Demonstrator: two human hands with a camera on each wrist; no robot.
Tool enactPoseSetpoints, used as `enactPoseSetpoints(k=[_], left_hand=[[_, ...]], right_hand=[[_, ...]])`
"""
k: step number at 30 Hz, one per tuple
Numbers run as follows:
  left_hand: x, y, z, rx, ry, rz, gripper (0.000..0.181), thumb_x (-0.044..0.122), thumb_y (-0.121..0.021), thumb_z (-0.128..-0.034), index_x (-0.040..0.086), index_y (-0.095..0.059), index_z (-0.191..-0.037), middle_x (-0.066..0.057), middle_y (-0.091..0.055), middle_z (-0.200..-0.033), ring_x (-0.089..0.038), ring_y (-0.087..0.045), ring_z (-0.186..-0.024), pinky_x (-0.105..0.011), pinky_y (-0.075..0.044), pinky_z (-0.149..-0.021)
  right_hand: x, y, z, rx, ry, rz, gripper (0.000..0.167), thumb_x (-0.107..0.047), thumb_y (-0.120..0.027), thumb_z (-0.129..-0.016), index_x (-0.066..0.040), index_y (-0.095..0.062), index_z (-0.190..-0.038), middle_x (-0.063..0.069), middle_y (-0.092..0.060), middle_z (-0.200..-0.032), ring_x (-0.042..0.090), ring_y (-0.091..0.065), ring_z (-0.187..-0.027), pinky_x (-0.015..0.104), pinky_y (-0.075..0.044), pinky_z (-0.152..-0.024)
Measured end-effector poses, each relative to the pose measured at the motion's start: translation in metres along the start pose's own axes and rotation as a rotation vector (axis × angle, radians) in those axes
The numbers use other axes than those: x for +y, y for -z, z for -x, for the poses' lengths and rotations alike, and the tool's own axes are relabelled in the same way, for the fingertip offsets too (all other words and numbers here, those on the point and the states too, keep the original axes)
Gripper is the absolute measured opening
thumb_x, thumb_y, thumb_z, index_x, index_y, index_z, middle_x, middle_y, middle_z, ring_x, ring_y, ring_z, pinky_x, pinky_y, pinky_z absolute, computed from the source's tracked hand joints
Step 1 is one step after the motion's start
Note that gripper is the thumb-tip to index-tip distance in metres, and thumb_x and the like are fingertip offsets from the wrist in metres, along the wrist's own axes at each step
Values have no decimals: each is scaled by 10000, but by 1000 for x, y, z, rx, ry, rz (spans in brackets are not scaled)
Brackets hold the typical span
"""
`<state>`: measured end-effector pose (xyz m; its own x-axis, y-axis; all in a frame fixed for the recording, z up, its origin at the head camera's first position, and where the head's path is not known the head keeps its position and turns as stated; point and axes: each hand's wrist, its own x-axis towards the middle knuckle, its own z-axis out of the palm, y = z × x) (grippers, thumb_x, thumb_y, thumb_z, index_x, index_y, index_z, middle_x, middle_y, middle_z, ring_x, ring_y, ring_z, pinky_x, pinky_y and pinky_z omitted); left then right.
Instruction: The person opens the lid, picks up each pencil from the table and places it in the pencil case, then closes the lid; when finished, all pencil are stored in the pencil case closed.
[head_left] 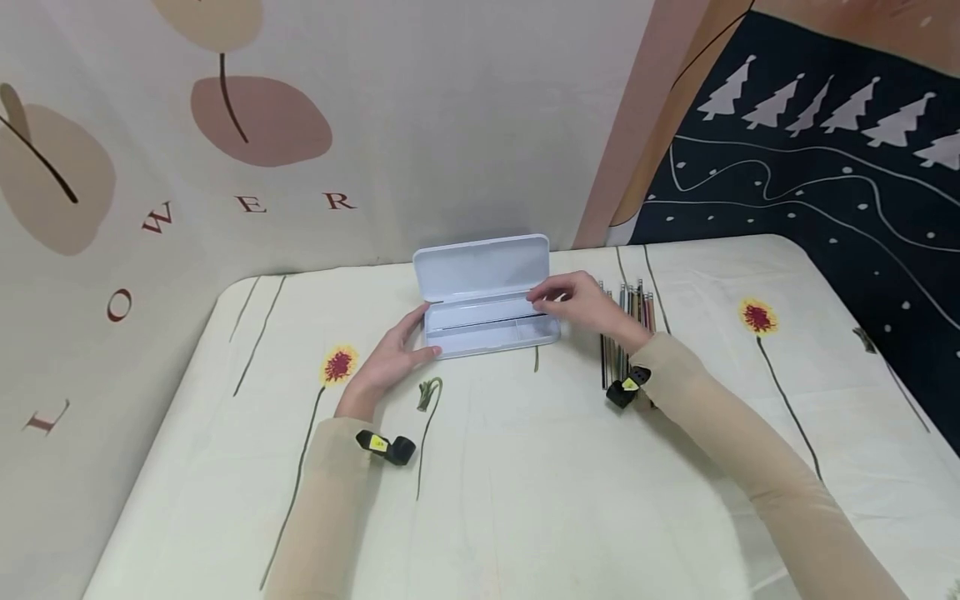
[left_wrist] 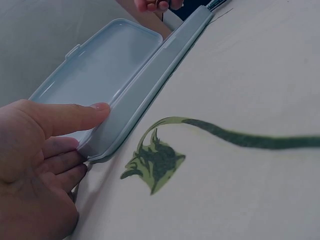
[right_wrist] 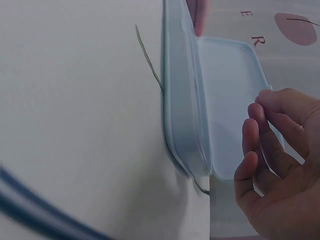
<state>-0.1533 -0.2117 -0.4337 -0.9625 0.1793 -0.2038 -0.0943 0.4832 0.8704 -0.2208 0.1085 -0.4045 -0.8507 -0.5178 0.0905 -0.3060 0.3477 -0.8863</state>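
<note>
A pale blue pencil case [head_left: 482,268] stands with its lid raised on the table, its tray [head_left: 472,337] split by dividers. My left hand [head_left: 390,360] holds the case's left end. In the left wrist view, its thumb [left_wrist: 75,117] lies along the front wall and the other fingers are at the end. Over the right end of the case is my right hand [head_left: 581,302], its fingers loosely bent with nothing seen in them. From the right wrist, this hand [right_wrist: 280,155] appears in front of the raised lid [right_wrist: 230,100], thumb and index tips close together.
A bundle of pencils [head_left: 622,300] lies on the table right of the case, partly under my right forearm. The cloth [head_left: 495,467] has printed flowers. A pale curtain [head_left: 450,125] hangs behind the table, with a dark tree-patterned one [head_left: 825,183] at the right.
</note>
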Motion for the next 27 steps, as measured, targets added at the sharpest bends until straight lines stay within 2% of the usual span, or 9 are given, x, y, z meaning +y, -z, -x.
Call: enactPoseSetpoints(k=[7,15,17,23,27], left_hand=[[1,0,0,-2,-2,1,797,157,-678,-884,161,-235,-1547,-60,-196,-1589,-253,-77,-1456,-478,-49,-1164],[1,-1,0,2,6,-9,800,162,-679,-882,164,-235,-1547,-58,-201,-1588,-258,-79,-1456,-485,-51,-1162],[0,-1,0,2,5,-10,801,160,-679,-880,163,-235,-1547,-62,-203,-1588,-263,-80,-1455,-490,-48,-1161],[-1,0,0,2,0,-13,804,160,-684,-876,163,-240,-1546,-65,-209,-1586,-268,-84,-1455,-498,-50,-1160],[0,0,-1,-2,-6,-2,804,155,-686,-875,158,-242,-1545,-63,-211,-1585,-260,-86,-1455,-488,-55,-1162]], right_hand=[[1,19,12,15,-29,45,181,-60,-660,-900,27,-715,-1049,116,-699,-1035,197,-576,-889,303,-477,-776],[-33,32,38,7,-97,110,209,2,-605,-917,112,-663,-1085,228,-669,-1063,295,-570,-942,359,-456,-831],[-28,36,40,10,-106,132,212,-8,-605,-921,105,-664,-1091,226,-668,-1076,299,-575,-961,349,-455,-837],[8,49,45,28,-137,134,233,-85,-633,-930,31,-686,-1124,173,-670,-1109,260,-568,-1007,366,-445,-877],[15,56,53,39,-173,149,242,-131,-638,-935,-1,-690,-1133,152,-656,-1137,246,-559,-1010,373,-443,-886]])
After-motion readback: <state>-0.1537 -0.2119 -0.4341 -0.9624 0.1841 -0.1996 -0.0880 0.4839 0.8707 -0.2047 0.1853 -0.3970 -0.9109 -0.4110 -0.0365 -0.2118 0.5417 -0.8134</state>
